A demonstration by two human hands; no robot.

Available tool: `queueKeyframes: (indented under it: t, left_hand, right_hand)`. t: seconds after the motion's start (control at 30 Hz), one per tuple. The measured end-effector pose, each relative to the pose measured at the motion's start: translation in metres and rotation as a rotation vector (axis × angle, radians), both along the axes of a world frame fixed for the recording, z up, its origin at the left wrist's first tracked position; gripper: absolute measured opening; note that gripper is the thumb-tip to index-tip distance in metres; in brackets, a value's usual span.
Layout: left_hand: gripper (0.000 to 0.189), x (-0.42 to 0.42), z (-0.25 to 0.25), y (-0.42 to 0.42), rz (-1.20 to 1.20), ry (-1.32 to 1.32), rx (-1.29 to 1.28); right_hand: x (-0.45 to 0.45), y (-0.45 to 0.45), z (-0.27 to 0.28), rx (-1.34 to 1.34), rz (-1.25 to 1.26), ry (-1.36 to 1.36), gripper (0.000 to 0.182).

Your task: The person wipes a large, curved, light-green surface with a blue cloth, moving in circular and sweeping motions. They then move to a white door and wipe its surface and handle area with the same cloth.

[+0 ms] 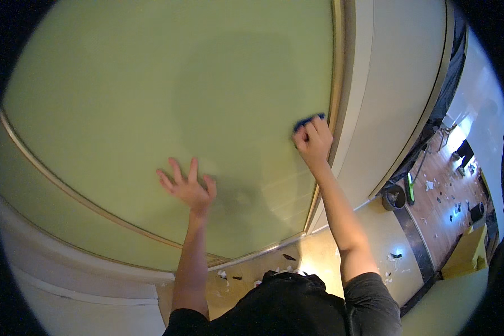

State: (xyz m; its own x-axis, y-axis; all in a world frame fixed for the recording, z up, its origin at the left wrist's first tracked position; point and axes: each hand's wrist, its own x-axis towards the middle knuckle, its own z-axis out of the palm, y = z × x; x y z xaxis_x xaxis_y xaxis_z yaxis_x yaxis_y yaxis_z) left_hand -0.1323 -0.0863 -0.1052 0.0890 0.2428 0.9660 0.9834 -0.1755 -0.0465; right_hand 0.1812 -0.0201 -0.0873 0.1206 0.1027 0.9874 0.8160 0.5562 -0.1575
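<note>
A large pale green panel (122,84) fills most of the head view, edged by a gold-coloured trim strip (337,50) on its right. My right hand (316,140) grips a dark blue pad or cloth (308,121) against the panel, close to that strip. The hand hides much of the blue thing, so its exact kind cannot be told. Lower and to the left, my left hand (189,185) is spread with fingers apart, at or against the green surface, and holds nothing.
Scraps and debris (222,274) litter the tan floor below. At the right stand a dark bucket (393,197) and a green broom head (410,189) by a doorway. Beyond, a person's legs (464,155) show above a littered wood floor (437,180). A yellow box-like object (466,252) sits nearby.
</note>
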Motion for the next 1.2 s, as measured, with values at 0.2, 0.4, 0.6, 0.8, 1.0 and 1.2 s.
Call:
queueKeyframes:
  t: [0.2,0.4,0.6,0.8,1.0,1.2]
  left_hand:
    - [0.057,0.001,-0.001,-0.003,0.021,0.018,0.027]
    - [0.054,0.008,0.0,-0.014,0.046,0.037,0.001]
    - [0.054,0.016,0.004,-0.006,0.013,-0.014,-0.037]
    - [0.053,0.009,0.001,-0.015,0.007,-0.007,-0.082]
    - [0.057,0.002,-0.006,-0.016,0.059,0.023,-0.124]
    - [0.062,0.018,-0.008,-0.011,0.024,0.012,-0.076]
  right_hand:
    - [-0.055,-0.005,0.057,0.245,0.239,-0.146,0.026]
    - [0.012,-0.001,-0.038,0.1,0.04,0.008,0.026]
    - [-0.008,0.001,-0.029,0.014,0.008,0.254,0.026]
    - [-0.102,-0.028,0.041,0.131,0.265,-0.231,0.019]
    - [-0.019,-0.013,-0.019,0.045,0.14,0.093,0.021]
    - [-0.013,-0.012,-0.059,-0.135,0.001,0.455,0.026]
